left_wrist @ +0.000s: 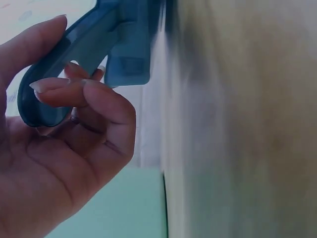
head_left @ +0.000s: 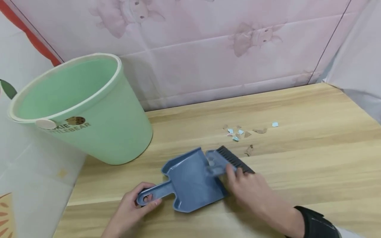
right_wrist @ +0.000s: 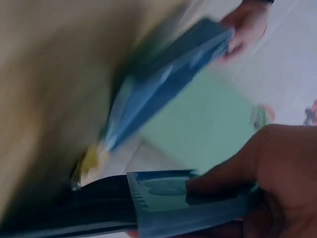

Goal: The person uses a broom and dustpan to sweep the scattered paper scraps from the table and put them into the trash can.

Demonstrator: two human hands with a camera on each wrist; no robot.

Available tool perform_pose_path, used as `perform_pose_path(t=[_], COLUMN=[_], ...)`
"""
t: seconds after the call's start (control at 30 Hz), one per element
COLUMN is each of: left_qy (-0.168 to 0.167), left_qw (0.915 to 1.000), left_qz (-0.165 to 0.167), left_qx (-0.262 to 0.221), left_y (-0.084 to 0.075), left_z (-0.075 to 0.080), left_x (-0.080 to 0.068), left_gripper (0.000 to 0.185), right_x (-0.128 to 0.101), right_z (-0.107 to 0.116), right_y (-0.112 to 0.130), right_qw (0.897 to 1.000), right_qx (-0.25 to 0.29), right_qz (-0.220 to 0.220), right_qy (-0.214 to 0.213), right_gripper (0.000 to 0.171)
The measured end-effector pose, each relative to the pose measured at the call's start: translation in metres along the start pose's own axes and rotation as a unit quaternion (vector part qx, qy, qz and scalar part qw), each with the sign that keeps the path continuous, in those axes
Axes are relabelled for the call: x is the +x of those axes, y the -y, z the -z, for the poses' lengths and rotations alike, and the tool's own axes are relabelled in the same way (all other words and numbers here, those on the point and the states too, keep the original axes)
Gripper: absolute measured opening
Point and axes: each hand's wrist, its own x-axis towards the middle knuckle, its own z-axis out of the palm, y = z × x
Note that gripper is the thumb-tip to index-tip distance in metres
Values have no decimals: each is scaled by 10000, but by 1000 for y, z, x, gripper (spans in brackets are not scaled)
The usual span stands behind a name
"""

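Observation:
A blue dustpan (head_left: 190, 185) lies near the middle of the table in the head view. My left hand (head_left: 129, 206) grips its handle, thumb on one side and fingers curled beneath, as the left wrist view also shows. My right hand (head_left: 253, 191) holds a small blue brush (head_left: 220, 162) with dark bristles (head_left: 235, 159). The brush stands at the dustpan's right edge, partly over it in the head view. Behind the brush lie several small scraps, among them a light blue piece (head_left: 275, 124) and a brown curled piece (head_left: 249, 150).
A large green bucket (head_left: 119, 132) with a pale rim stands at the back left of the wooden table (head_left: 312, 148). A pink patterned wall covering (head_left: 190, 62) rises behind the table. White cloth (head_left: 360, 59) hangs at the right.

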Motion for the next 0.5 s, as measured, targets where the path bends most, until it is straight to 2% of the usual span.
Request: perform_pose_path(t=[0.07,0.13,0.17,0.23,0.3,0.37,0.4,0.43,0.5], left_qy=[98,110,84,94,164,303,375,442,521], left_qw=[9999,9998,9997,9995,9997,9995,9991,9987,9982], left_qz=[-26,-165,-221,-309,-173,54,152,249,284], left_qx=[-51,-16,11,61,7,-65,-84,-106,-24], left_y=[0,-1,-2,-5,-8,-10,-11,-12,-12], left_z=[-4,-4,-4,-2,1,3,3,4,4], left_x=[-1,-2,-2,0,3,6,8,9,12], left_gripper=[30,30,29,30,31,33,34,34,34], right_x=[0,-1,-1,-1,0,1,1,0,-9], right_z=[-1,1,4,14,28,44,53,61,72], right_y=[9,16,17,17,10,-7,-19,-33,-72], right_qw=[9992,9964,9932,9831,9676,9500,9479,9506,9610], right_qx=[122,493,817,1598,2367,3044,3158,3103,2662], right_qz=[372,691,828,828,715,461,258,25,-566], right_qy=[81,17,89,341,515,527,336,42,-499], right_gripper=[50,50,51,49,43,38,35,33,36])
